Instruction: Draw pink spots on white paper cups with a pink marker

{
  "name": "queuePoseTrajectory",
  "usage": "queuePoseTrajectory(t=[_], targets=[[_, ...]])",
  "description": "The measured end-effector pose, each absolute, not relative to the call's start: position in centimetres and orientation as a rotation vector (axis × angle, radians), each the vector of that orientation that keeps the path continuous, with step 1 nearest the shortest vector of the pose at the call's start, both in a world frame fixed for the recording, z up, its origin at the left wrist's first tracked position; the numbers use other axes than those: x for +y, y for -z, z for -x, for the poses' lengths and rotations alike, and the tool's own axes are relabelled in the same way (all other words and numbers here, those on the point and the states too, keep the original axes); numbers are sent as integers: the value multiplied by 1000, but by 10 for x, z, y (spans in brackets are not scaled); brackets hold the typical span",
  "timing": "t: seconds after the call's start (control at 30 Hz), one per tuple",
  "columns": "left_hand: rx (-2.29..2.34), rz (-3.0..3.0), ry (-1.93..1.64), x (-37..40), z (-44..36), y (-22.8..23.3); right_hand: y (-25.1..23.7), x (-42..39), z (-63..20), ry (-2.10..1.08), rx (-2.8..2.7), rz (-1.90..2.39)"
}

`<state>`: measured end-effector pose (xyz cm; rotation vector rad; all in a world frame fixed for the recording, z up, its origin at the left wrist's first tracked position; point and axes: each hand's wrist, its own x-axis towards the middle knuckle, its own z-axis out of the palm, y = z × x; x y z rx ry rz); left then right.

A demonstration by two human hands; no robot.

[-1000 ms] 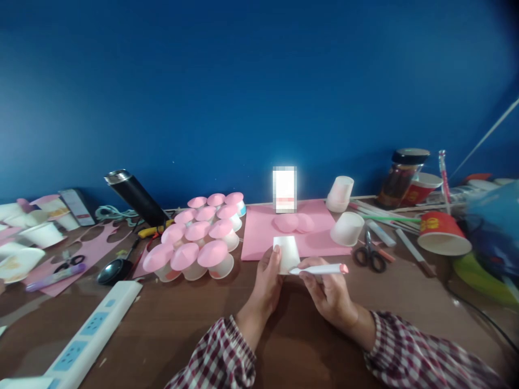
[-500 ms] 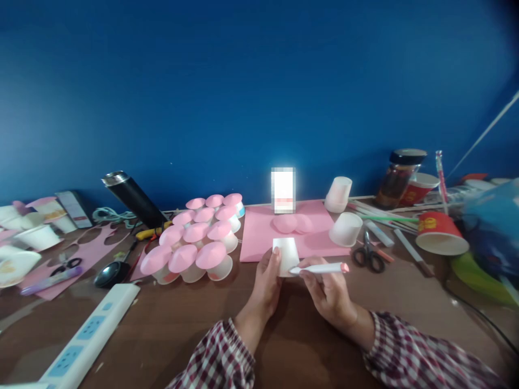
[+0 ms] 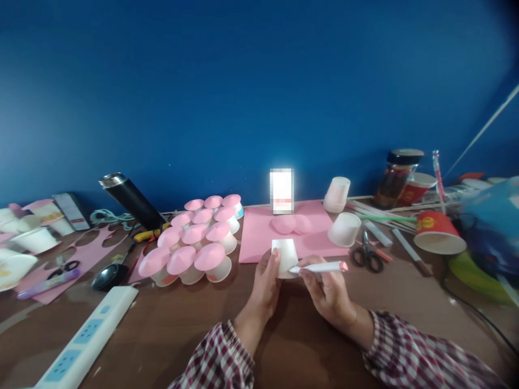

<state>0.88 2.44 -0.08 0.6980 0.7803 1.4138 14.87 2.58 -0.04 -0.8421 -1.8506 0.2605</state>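
- The left hand [image 3: 265,286] has its thumb on the near side of a white cup [image 3: 286,252], but most of its other fingers are tucked behind, where I can't see them.
- The low part of the cup is hard to make out, so I can't tell if it touches the table [image 3: 178,324] or is held up a little.
- The tip of the pen [image 3: 324,267] is right at the cup's lower right side; I can't tell if it touches.
- The bright patch [image 3: 281,190] at the back is all blurry squares, so I can't say what it is.
- The blue bag [image 3: 492,210] on the right and the power strip [image 3: 86,330] on the left run off the edge. Both checked sleeves [image 3: 221,356] are cut off too.
- The left hand reaches up from below, thumb pointing away, fingers closed in around the cup.
- The right hand [image 3: 330,297] comes in from the right, bent over, with its fingers pinched on the pen as if writing.
- The pen lies almost flat, thin tip to the left, pinkish end to the right.
- The cup is small, smooth and white, and leans a bit. It is between the two hands, by the near edge of the pink paper [image 3: 255,235].
- To its left stand twelve pink-topped cups [image 3: 194,233] in rows.
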Motion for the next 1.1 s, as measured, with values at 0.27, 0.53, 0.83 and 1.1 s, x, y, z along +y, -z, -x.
queuePoseTrajectory(t=[0.27, 0.53, 0.83, 1.1], targets=[[822, -685, -1419, 25, -8, 4, -2, 25, -148, -283, -1856, 829], [830, -711, -1432, 25, -9, 4, 2, 27, -147, -217, -1862, 777], [781, -707, -1403, 25, -8, 4, 0, 25, -147, -221, -1834, 830], [772, -676, -1414, 23, -9, 3, 1, 26, -148, -229, -1812, 865]])
